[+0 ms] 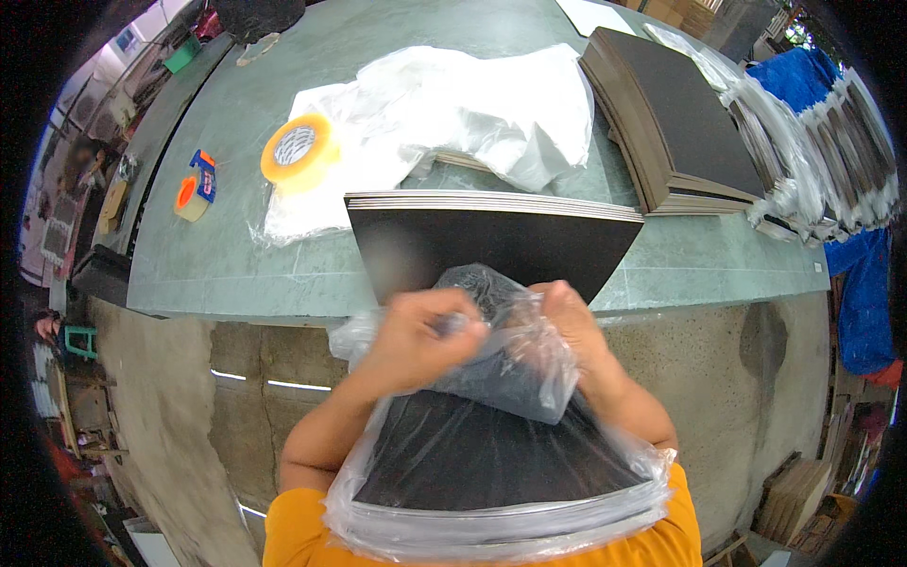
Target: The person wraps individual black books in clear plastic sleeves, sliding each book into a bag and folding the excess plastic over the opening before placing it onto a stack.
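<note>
A bundle of black boards (472, 458) in a clear plastic bag (553, 543) leans against my orange shirt. The bag's bunched upper end (529, 369) is gathered between my hands. My left hand (425, 335), a little blurred, is closed with its fingers curled on the plastic. My right hand (572, 331) grips the same plastic from the other side, thumb up and fingers partly hidden behind the film. Just beyond my hands, a stack of black boards with pale edges (501, 241) stands at the table's near edge, its lower part hidden by my hands and the bag.
On the green table (227, 274) lie white plastic bags (453, 104), a roll of yellowish tape (298, 151) and a tape dispenser (196, 189). Toward the right are a tall pile of dark boards (671, 113) and several plastic-wrapped bundles (803, 151). A blue tarp (860, 321) hangs beyond.
</note>
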{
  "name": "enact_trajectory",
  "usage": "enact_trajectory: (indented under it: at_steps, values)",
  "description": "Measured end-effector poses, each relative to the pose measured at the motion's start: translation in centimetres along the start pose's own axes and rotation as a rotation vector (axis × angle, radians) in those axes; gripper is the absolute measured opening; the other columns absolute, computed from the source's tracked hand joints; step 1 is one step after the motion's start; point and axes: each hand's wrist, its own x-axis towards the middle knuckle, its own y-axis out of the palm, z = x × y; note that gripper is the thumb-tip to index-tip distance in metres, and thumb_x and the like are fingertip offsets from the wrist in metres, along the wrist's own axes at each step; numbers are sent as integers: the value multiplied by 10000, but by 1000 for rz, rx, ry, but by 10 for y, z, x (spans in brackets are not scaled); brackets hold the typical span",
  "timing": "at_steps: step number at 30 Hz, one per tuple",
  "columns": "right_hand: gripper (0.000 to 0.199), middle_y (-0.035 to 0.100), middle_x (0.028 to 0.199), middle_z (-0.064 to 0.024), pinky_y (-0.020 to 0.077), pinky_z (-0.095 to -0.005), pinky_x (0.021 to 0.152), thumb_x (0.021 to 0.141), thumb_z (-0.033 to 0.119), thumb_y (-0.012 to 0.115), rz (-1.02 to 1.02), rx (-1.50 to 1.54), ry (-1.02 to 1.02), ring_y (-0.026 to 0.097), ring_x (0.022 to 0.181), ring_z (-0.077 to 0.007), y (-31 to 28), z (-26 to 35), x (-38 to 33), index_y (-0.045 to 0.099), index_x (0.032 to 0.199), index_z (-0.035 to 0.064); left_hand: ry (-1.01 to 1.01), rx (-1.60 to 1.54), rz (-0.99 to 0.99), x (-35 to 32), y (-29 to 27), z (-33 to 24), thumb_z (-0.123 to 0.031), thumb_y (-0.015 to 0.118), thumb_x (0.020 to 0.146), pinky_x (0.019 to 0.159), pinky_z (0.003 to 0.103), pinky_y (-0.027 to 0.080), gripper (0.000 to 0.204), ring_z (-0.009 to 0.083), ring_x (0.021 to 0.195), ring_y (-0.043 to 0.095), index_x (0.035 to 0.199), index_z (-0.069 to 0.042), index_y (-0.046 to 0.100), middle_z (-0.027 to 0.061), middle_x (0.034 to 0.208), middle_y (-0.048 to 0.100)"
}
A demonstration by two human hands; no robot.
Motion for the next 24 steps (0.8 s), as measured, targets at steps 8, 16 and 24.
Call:
enact_trajectory:
  at_steps: [8, 16, 24]
  values:
    - [162, 565, 695, -21, 403, -207, 545, 790, 176, 590, 110, -178, -23, 504, 589, -73, -14, 8, -10, 553, 789, 19, 37, 253, -150, -8, -41, -11, -147, 620, 724, 464, 232, 372, 127, 101, 526, 510, 674, -45, 563, 37, 593, 562]
    - [465, 489, 553, 22, 300, -202, 423, 850, 434, 435, -83, -174, -110, 404, 455, -56, -12, -1, 7, 493, 597, 48, 183, 215, 138, 6, 17, -9, -135, 662, 690, 499, 273, 410, 153, 185, 543, 550, 715, -20, 563, 102, 661, 583]
    - [138, 533, 594, 3, 358, -185, 442, 698, 78, 672, -21, -373, -65, 483, 516, -55, -11, 10, -4, 551, 665, 23, 132, 238, 118, 8, 12, -11, -102, 683, 673, 519, 219, 398, 119, 84, 570, 528, 703, -32, 591, 40, 636, 580]
